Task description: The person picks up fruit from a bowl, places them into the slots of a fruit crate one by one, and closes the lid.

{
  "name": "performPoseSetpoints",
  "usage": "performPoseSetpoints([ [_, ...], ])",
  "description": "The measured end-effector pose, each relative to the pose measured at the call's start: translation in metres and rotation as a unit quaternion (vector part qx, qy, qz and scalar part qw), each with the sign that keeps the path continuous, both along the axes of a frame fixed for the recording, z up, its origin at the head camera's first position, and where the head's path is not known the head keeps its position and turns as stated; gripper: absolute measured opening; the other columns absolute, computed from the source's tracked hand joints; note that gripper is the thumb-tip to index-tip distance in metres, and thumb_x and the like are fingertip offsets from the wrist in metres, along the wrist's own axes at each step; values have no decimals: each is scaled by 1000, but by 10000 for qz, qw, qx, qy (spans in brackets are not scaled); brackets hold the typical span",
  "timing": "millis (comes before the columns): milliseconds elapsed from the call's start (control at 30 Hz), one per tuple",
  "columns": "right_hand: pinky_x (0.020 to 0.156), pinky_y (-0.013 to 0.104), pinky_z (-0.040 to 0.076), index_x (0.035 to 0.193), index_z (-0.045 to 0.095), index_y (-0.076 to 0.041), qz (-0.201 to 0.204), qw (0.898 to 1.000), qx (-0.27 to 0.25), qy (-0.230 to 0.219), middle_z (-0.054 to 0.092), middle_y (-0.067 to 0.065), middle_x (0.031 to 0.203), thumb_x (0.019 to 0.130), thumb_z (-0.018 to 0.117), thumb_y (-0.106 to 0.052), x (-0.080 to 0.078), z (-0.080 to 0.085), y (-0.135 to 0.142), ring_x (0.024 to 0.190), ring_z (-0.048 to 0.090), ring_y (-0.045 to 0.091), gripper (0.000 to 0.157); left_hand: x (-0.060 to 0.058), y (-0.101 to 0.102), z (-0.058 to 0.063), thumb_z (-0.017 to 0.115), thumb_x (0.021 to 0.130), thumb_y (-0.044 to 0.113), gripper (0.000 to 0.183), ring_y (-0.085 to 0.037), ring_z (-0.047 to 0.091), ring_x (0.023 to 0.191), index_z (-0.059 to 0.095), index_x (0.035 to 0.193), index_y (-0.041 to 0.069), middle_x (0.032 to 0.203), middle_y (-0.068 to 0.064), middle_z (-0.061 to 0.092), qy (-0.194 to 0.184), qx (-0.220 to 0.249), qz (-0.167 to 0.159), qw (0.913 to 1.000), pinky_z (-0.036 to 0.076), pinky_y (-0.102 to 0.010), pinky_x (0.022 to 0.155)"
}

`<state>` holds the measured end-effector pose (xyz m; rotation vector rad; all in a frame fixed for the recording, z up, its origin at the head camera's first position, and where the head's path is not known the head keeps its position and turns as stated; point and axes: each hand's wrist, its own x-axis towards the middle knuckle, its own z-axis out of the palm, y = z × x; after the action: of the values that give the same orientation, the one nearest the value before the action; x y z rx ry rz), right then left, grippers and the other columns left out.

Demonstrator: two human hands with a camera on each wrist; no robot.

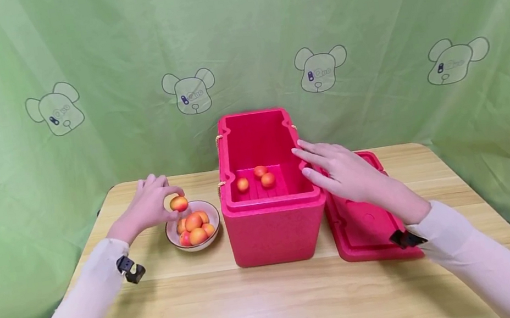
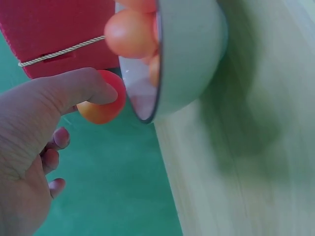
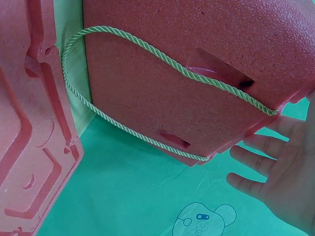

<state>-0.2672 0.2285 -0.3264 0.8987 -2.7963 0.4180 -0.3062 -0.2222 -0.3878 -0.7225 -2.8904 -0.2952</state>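
Note:
My left hand (image 1: 149,204) pinches an orange-red apricot (image 1: 179,204) between thumb and fingers, just above the far left rim of a white bowl (image 1: 195,248). Several more apricots (image 1: 193,221) are heaped in that bowl. To its right stands a red foam box (image 1: 277,233) without its lid, and 3 apricots (image 1: 268,180) lie on its floor. With fingers spread fairly straight, my right hand (image 1: 344,170) rests at the box's right rim and holds nothing. In the right wrist view its fingertips (image 3: 241,154) show beside the box edge.
The red lid (image 1: 371,229) lies on the wooden table (image 1: 184,314) right of the box, partly under my right forearm. A twisted rope handle (image 3: 138,42) hangs along the box's side. Behind the table hangs a green curtain (image 1: 242,16) with bear-head prints.

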Motion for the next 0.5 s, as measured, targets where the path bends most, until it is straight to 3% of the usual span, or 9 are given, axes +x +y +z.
performPoseSetpoints([
  [233, 119, 57, 31, 158, 38, -23, 53, 10000, -6, 57, 30, 3, 168, 103, 53, -42, -1, -1, 0, 150, 36, 32, 61, -3, -1, 15, 88, 70, 24, 43, -29, 37, 94, 76, 111, 17, 91, -6, 49, 96, -20, 8, 10000, 24, -45, 84],
  [500, 119, 57, 31, 158, 38, -23, 62, 9999, -40, 101, 30, 3, 168, 102, 53, -42, -1, -1, 1, 150, 36, 32, 61, -5, 2, 41, 84, 71, 22, 45, -30, 36, 97, 75, 114, 17, 95, -10, 50, 118, 106, 151, 9998, 24, -48, 86],
])
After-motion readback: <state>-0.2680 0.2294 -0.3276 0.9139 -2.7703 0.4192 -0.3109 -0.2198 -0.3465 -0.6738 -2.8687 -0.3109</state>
